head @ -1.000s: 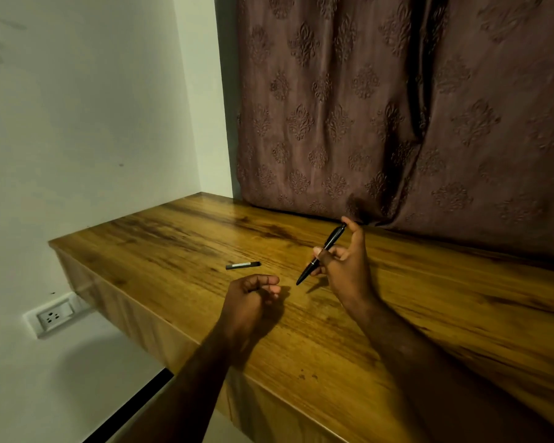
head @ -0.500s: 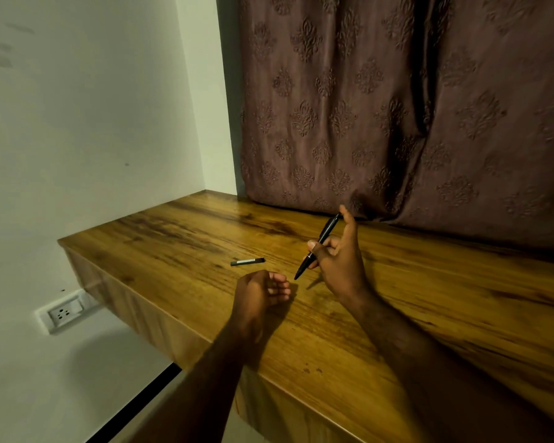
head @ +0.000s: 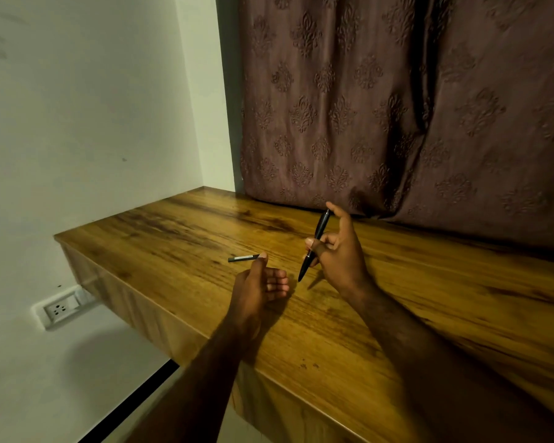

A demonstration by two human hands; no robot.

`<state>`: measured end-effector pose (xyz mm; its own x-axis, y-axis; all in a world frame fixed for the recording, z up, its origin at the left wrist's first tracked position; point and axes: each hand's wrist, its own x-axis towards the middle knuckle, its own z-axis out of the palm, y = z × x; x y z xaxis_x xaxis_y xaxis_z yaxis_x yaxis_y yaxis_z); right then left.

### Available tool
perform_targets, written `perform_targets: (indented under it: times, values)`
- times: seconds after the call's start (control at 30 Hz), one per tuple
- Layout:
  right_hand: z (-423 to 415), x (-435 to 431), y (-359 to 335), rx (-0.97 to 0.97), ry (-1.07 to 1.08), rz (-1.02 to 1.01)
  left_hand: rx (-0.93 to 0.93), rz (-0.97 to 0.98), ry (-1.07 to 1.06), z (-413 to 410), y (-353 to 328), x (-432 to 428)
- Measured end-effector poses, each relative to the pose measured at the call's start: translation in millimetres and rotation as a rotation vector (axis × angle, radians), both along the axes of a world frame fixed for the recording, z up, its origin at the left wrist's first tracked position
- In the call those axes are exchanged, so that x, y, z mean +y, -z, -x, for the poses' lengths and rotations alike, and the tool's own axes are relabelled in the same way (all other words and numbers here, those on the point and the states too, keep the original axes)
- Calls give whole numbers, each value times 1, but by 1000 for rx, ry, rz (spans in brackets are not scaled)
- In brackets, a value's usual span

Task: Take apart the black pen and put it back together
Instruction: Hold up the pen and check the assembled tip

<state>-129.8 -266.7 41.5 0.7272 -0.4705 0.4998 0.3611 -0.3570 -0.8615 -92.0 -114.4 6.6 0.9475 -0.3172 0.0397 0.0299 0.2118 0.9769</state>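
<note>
My right hand (head: 339, 251) holds the black pen (head: 314, 244) tilted, its tip pointing down toward the wooden table (head: 397, 298) and its top end by my raised index finger. A small dark pen part (head: 242, 258) lies flat on the table to the left. My left hand (head: 259, 282) rests on the table just in front of that part, fingers curled, thumb tip touching or just beside the part's right end. Nothing shows inside the left hand.
A brown patterned curtain (head: 397, 107) hangs along the table's back edge. A white wall (head: 93, 123) stands to the left, with a power socket (head: 60, 310) below the table's left edge. The table's front edge runs diagonally under my forearms.
My left hand has slid forward and its thumb now reaches the end of the small part. The right hand keeps the pen, slightly more upright.
</note>
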Motion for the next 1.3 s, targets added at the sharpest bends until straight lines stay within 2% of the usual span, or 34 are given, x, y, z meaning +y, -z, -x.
perform_targets:
  times: [0.2, 0.47, 0.77, 0.93, 1.3]
  values:
    - [-4, 1, -1, -3, 5, 52, -12, 0, -2, 2, -1, -1]
    - [-2, 0, -8, -72, -11, 4, -15, -2, 17, 0, 1, 0]
    - [-2, 4, -11, -49, 2, 79, -39, -27, 10, 1, 1, 0]
    - [1, 7, -14, -19, -64, 98, -56, -43, 12, 2, 0, 0]
    - [1, 7, -14, -21, -6, 109, -40, -20, 24, 2, 0, 0]
